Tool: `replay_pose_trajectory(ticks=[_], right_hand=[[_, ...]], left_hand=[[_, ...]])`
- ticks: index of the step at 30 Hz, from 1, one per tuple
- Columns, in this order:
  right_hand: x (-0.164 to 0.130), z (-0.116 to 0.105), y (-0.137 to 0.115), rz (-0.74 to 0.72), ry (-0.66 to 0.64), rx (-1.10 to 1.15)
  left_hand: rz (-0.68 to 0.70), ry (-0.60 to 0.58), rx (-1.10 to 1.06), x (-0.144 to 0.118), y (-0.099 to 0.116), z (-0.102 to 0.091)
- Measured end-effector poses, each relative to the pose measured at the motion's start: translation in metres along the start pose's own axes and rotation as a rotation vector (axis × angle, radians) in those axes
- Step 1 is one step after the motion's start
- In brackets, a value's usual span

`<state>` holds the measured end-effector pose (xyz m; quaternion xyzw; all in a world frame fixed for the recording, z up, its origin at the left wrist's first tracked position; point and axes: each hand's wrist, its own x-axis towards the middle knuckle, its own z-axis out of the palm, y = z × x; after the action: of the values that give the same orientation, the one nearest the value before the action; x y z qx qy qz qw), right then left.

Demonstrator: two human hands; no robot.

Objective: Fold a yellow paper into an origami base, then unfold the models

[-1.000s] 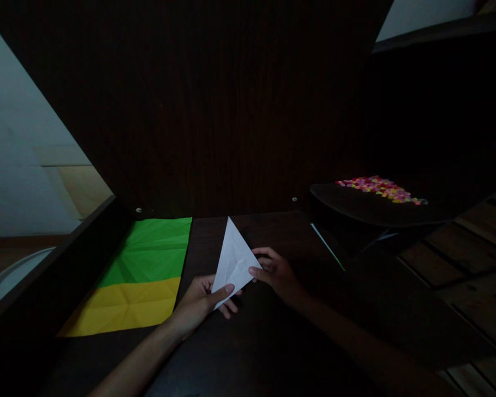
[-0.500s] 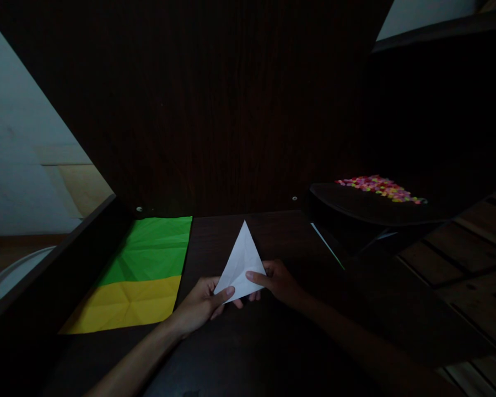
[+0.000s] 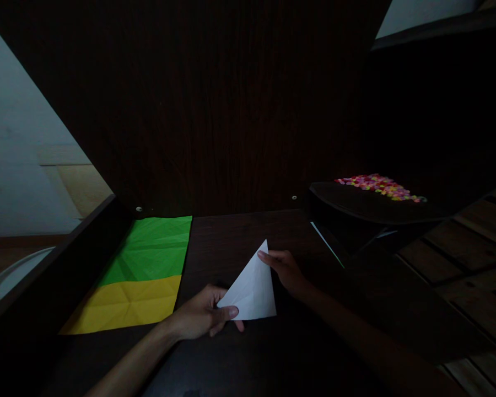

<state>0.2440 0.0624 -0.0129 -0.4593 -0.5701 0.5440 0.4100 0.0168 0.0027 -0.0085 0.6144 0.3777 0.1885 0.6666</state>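
Observation:
A folded white sheet of paper (image 3: 252, 289), triangular in shape with creases across it, is held above the dark table between both hands. My left hand (image 3: 206, 314) pinches its lower left corner, thumb on top and fingers underneath. Near the upper tip, my right hand (image 3: 284, 268) grips the right side with the thumb on the front face; its other fingers are partly hidden behind the paper. To the left of my left hand lie a creased green sheet (image 3: 157, 248) and a yellow sheet (image 3: 136, 303), flat on the table.
A dark wooden panel (image 3: 231, 110) rises behind the table (image 3: 223, 242). On a curved shelf (image 3: 334, 201) at the right sits a heap of small pink, red and yellow pieces (image 3: 380, 186). A thin pale strip (image 3: 327, 244) lies below it. A raised side edge (image 3: 66, 248) borders the left.
The white paper has turned clockwise and come slightly nearer, its tip now further right. My right hand has shifted from the lower right side up to near the tip.

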Motion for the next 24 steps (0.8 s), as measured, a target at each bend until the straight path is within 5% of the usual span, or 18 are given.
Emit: replay_pose_trajectory(ticks=[13,24], right_hand=[[0.008,-0.011,-0.004,-0.126,0.216,-0.088],[0.009,-0.012,-0.001,-0.092,0.3,-0.064]], left_hand=[[-0.062,-0.037,-0.081,-0.001,0.002,0.001],[-0.063,-0.065,-0.136,-0.003,-0.002,-0.007]])
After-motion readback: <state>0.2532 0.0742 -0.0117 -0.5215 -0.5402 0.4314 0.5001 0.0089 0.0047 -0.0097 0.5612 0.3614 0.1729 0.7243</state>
